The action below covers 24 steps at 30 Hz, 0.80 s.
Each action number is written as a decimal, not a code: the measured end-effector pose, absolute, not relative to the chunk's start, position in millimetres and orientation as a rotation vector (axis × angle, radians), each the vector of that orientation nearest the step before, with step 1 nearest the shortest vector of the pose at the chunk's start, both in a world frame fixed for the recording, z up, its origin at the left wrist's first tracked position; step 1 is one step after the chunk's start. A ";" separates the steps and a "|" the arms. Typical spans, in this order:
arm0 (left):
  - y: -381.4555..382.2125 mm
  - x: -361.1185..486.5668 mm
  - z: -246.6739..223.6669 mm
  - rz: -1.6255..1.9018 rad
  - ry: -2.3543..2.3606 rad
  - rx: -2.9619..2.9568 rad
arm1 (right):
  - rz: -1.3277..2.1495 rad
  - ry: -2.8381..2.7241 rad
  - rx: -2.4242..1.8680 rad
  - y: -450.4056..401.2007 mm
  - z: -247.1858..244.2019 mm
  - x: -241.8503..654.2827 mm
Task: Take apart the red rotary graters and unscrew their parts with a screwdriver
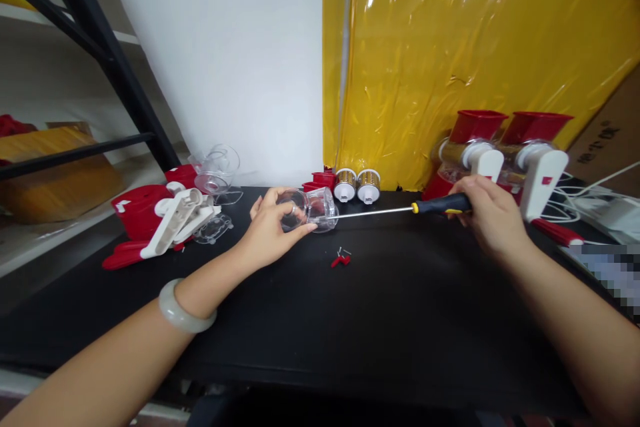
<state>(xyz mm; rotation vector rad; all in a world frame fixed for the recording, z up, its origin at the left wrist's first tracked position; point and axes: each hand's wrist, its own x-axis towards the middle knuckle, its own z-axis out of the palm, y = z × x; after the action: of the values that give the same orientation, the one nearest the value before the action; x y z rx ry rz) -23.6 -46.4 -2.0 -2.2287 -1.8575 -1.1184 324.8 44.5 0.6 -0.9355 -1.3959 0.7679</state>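
Screwdriver [417, 207] runs crosswise, tip pointing left at clear plastic part [324, 205]

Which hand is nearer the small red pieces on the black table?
Left. The left hand is left of and slightly beyond the small red pieces; the right hand is farther off, to their right.

Along the far edge of the counter [400, 327] I have two drums [369, 185] side by side, red pieces [323, 180] just left of them. Toward the far-right corner I see two red-and-white graters [545, 170] with white cables [563, 205] beside them. Near the far-left corner I make out a red housing [139, 210] and white cranks [173, 223]. Behind the far edge, a white panel [235, 67] adjoins yellow wrapping [450, 47].
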 end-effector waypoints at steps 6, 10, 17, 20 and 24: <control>-46.1 -23.3 -6.6 -1.067 -1.832 -2.237 | 1.165 -1.165 -0.492 35.2 6.9 314.1; -43.5 -25.3 -9.7 -1.070 -1.812 -2.225 | 1.178 -1.199 -0.523 38.6 5.3 314.8; -40.6 -25.9 -9.7 -1.089 -1.812 -2.208 | 0.911 -1.409 -0.765 47.6 -0.5 326.1; -40.5 -25.4 -9.7 -1.084 -1.816 -2.203 | 1.040 -1.337 -0.559 42.3 4.2 322.9; -40.3 -25.6 -10.3 -1.084 -1.809 -2.196 | 1.098 -1.327 -0.532 39.3 6.7 321.6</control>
<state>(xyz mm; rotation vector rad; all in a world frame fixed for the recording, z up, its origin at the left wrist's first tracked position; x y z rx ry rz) -25.6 -40.3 -10.3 -2.1958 -1.8087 -1.0839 321.6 39.3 6.7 -0.5323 -1.3271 1.0983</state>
